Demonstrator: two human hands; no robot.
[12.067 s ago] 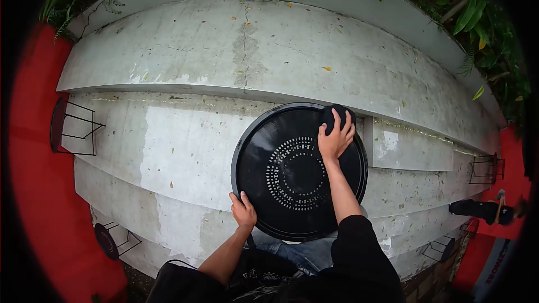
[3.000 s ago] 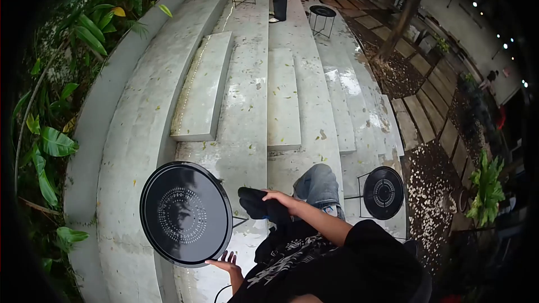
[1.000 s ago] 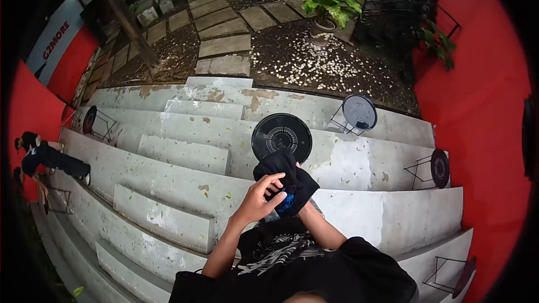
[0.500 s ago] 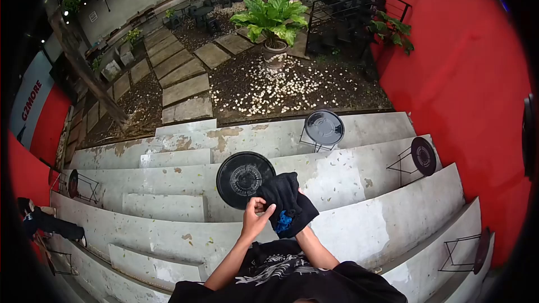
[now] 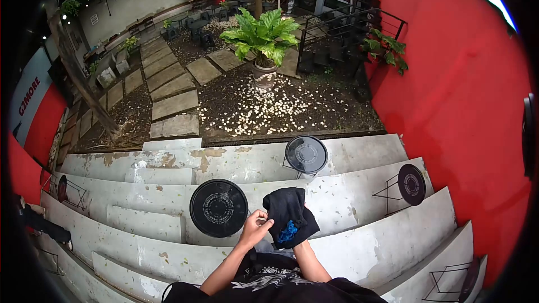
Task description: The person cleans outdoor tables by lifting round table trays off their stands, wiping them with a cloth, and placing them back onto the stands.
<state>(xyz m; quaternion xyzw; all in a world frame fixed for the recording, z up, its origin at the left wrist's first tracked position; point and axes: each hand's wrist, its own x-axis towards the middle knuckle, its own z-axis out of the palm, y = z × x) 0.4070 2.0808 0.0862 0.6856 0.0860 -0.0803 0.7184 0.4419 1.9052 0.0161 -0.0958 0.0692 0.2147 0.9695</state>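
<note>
A folded black cloth [image 5: 287, 205] is held up in front of my chest, with a crumpled blue piece [image 5: 288, 231] lying on its lower part. My right hand is beneath the cloth and supports it; the cloth hides the fingers, and only the forearm shows below. Just left of the cloth, my left hand [image 5: 256, 229] has its fingers curled and its thumb pointing at the cloth's edge. Whatever it may pinch is too small to make out. Beyond my left hand stands a round black table [image 5: 219, 208] with a pale printed pattern on its top.
Grey concrete steps [image 5: 359, 249] descend in front of me. More round tables stand on them, one ahead [image 5: 306, 154] and one by the red wall [image 5: 411, 184]. A potted plant [image 5: 264, 76] stands below among white pebbles. A person's legs [image 5: 45, 225] show at far left.
The view has tilted up and turned slightly right, so the steps and tables appear lower and further left. My left hand stays beside the cloth, and my right hand still supports it.
</note>
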